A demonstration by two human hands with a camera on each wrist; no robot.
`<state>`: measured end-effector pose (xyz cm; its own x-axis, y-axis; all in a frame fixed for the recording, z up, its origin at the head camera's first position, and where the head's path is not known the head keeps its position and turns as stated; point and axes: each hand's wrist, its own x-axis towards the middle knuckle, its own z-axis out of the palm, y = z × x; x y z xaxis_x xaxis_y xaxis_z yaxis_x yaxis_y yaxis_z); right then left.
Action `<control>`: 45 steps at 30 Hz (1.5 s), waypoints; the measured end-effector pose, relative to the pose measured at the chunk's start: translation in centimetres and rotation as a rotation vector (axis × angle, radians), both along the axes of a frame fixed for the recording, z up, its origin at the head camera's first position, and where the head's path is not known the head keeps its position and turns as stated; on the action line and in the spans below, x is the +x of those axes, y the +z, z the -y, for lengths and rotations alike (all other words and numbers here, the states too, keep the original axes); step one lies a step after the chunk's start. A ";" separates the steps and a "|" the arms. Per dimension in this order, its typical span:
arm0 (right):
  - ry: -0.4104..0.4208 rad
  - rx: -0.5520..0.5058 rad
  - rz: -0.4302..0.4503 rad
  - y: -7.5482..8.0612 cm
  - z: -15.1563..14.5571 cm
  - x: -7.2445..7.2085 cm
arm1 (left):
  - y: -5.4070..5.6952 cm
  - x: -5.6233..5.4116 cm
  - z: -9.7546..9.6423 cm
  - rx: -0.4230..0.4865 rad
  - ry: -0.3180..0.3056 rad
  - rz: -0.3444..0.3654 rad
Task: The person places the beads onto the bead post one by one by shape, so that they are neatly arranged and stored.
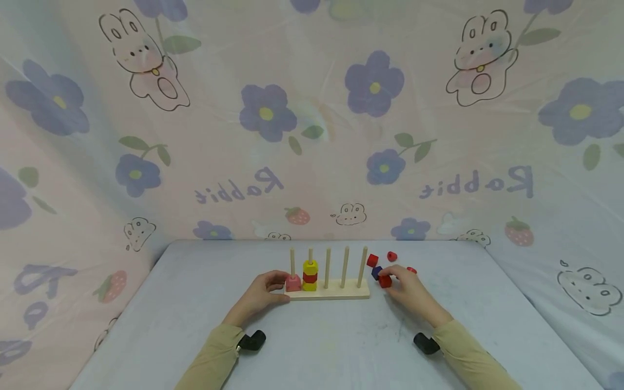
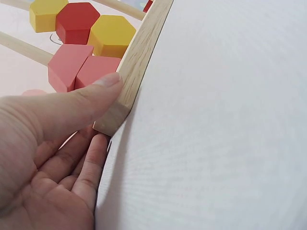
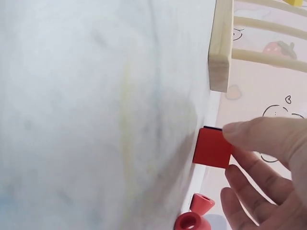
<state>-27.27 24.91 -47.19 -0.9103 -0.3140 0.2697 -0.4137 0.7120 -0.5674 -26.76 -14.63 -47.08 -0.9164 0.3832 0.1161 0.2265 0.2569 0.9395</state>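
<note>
A wooden peg stand [image 1: 327, 296] with several upright pegs sits on the table. My left hand [image 1: 267, 292] grips its left end, thumb [image 2: 108, 84] on the front face and fingers [image 2: 91, 167] around the end. Pink pieces [image 2: 96, 72] sit on the leftmost peg. On the peg beside it, a red piece [image 1: 310, 278] is stacked between yellow ones [image 1: 310, 266]. Right of the stand, my right hand [image 1: 405, 287] pinches a red cube [image 3: 212, 147] low at the table, between thumb and fingers. A dark blue block [image 1: 377, 272] lies just behind that cube, mostly hidden in the right wrist view.
Another red block [image 1: 372, 260] and a small red piece [image 1: 392, 255] lie behind the right hand. A further red piece [image 1: 411, 270] is partly hidden by it. Red pieces with holes [image 3: 192, 222] show near the right fingers. A printed cloth [image 1: 322, 162] hangs behind the table.
</note>
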 end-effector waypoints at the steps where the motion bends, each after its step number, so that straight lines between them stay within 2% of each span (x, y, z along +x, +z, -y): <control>1: 0.001 0.003 0.000 0.0 0.0 0.0 | -0.1 -0.1 0.0 0.000 -0.002 0.000; 3: 0.005 0.010 -0.002 0.1 0.0 -0.1 | -0.5 -0.3 0.1 0.003 -0.001 0.006; 9: 0.018 0.017 -0.024 0.3 0.0 -0.3 | -2.5 -1.7 0.3 -0.003 0.017 0.001; 12: 0.017 0.015 -0.029 0.3 -0.1 -0.3 | -2.9 -2.0 0.4 0.001 0.014 0.005; 19: 0.046 0.045 -0.053 0.5 -0.2 -0.7 | -2.9 -2.0 0.5 0.004 0.017 0.006; 25: 0.049 0.070 -0.002 0.8 -0.3 -0.8 | -2.8 -1.9 0.4 -0.015 0.019 -0.008; 27: 0.046 0.078 0.016 0.8 -0.3 -0.8 | -2.5 -1.7 0.4 -0.016 0.021 -0.010; 32: 0.034 0.111 0.042 0.9 -0.3 -1.0 | -0.5 -0.4 0.1 -0.003 0.007 0.002; 35: 0.046 0.109 0.038 1.3 -0.4 -1.1 | -1.1 -0.8 0.2 -0.014 0.012 0.009; 39: 0.054 0.008 0.035 2.8 -0.4 -1.3 | -2.8 -1.9 0.5 -0.030 0.026 0.000; 45: 0.069 -0.271 0.100 5.9 0.1 -1.4 | -2.9 -1.7 0.5 -0.028 0.024 0.001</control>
